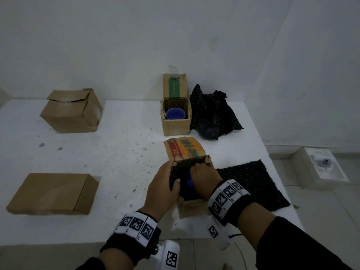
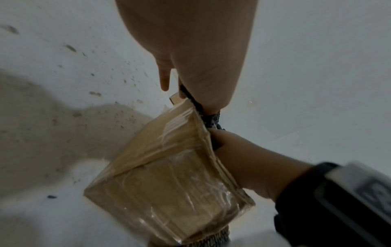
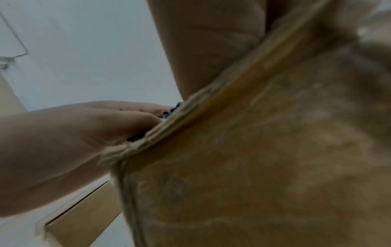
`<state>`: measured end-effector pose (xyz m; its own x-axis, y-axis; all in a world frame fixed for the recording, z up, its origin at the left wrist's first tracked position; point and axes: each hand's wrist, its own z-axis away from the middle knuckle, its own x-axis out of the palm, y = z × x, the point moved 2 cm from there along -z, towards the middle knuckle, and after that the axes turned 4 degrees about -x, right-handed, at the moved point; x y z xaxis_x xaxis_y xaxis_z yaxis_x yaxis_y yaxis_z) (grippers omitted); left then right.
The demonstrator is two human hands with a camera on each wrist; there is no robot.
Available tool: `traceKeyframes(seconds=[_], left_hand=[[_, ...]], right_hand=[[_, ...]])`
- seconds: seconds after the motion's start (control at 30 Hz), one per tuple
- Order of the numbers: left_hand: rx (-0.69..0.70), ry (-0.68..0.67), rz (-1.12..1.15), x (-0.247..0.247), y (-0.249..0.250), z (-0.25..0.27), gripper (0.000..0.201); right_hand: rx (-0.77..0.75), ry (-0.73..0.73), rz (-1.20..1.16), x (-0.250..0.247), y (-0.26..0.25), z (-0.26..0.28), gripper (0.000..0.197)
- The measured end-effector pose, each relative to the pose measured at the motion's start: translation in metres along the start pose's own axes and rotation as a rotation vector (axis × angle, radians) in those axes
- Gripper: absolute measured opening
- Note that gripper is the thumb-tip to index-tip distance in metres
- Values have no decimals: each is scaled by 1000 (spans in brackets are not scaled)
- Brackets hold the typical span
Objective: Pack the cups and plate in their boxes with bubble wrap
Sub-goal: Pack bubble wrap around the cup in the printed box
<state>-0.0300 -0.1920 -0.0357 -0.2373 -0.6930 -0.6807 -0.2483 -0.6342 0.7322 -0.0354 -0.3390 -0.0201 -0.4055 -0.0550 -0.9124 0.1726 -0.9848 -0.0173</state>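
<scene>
On the near right of the table stands a small open cardboard box (image 1: 191,208) with an orange and red printed flap (image 1: 185,151). Black bubble wrap (image 1: 180,170) fills its mouth, and a sliver of a blue cup (image 1: 190,182) shows inside it. My left hand (image 1: 171,173) grips the box's left wall, thumb on the wrap. My right hand (image 1: 196,168) curls its fingers into the wrap from the right. The left wrist view shows the taped box (image 2: 169,175), the wrap (image 2: 209,120) and both hands at its rim. A second blue cup (image 1: 175,114) sits in an open box (image 1: 176,125) behind.
Crumpled black bubble wrap (image 1: 212,112) lies right of the rear box. A flat black sheet (image 1: 253,184) lies right of my hands, near the table edge. A closed box (image 1: 72,112) stands back left and a flat closed box (image 1: 52,193) front left. A wall rises behind the table.
</scene>
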Motion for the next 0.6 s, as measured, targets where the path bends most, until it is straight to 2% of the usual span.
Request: traceKeyframes(seconds=[0.17, 0.27, 0.3, 0.4, 0.43, 0.47, 0.6], left_hand=[[-37, -51, 36, 3, 2, 3, 55], [-33, -107, 91, 1, 1, 2, 55], [-30, -122, 107, 0, 1, 2, 55], [-34, -132, 142, -2, 0, -3, 54], [-37, -128, 152, -2, -1, -4, 53], [-44, -126, 163, -2, -1, -5, 53], [-65, -135, 238, -1, -3, -6, 52]], right_hand=[[74, -90, -78, -2, -4, -11, 39], [38, -33, -82, -7, -1, -3, 37], [18, 37, -68, -10, -3, 3, 35], [-91, 411, -38, -14, -8, 19, 29], [-163, 528, -68, -13, -10, 23, 25], [-246, 583, -102, -9, -10, 24, 24], [-372, 327, -180, 5, -12, 17, 48]])
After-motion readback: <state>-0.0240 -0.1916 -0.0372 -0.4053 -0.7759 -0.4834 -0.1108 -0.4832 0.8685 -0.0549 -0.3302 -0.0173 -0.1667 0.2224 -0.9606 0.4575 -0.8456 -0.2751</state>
